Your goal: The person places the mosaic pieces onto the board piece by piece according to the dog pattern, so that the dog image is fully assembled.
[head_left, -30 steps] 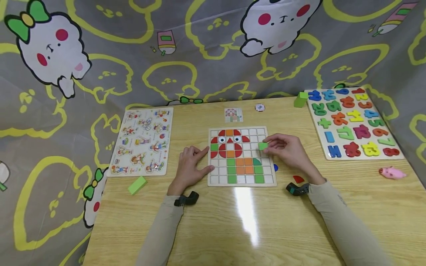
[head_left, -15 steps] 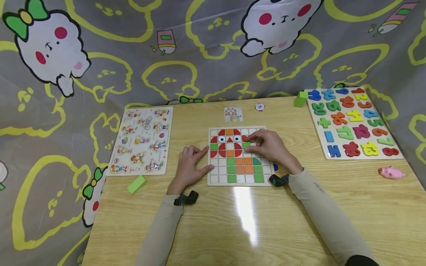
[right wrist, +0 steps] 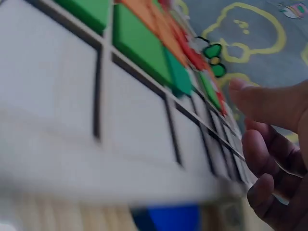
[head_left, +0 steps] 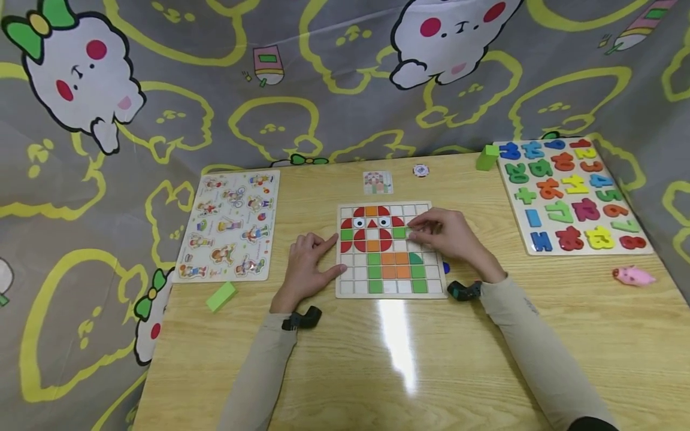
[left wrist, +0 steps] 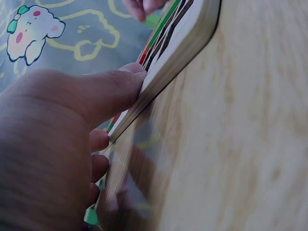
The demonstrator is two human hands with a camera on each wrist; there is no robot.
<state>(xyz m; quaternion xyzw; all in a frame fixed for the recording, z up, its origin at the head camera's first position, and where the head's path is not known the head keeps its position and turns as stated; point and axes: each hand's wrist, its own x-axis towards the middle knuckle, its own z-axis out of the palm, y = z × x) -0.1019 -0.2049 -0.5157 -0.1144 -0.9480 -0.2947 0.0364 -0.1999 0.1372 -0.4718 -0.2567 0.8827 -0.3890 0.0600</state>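
Observation:
A wooden grid board (head_left: 354,287) lies mid-table, partly filled with red, orange and green pieces, two of them showing eyes. At its left edge, my left hand (head_left: 308,268) rests with thumb and index finger spread, their tips touching the rim; the left wrist view shows the thumb (left wrist: 113,91) against the board's side. A green square tile (head_left: 398,233) sits in a cell right of the red shapes. Just right of that tile, my right hand (head_left: 450,234) hovers over the board's right side, thumb and fingers apart, nothing between them. A blue piece (head_left: 446,268) pokes out below that hand.
Behind the board lie a picture card (head_left: 377,182) and a round chip (head_left: 421,171). A figure puzzle (head_left: 229,226) is at left, a number puzzle (head_left: 574,197) at right. Green blocks (head_left: 221,297) and a pink pig toy (head_left: 635,276) lie near them.
My right hand carried the green square tile leftward, set it into the cell beside the red shapes, let go and drew back slightly right. My left hand stayed at the board's edge.

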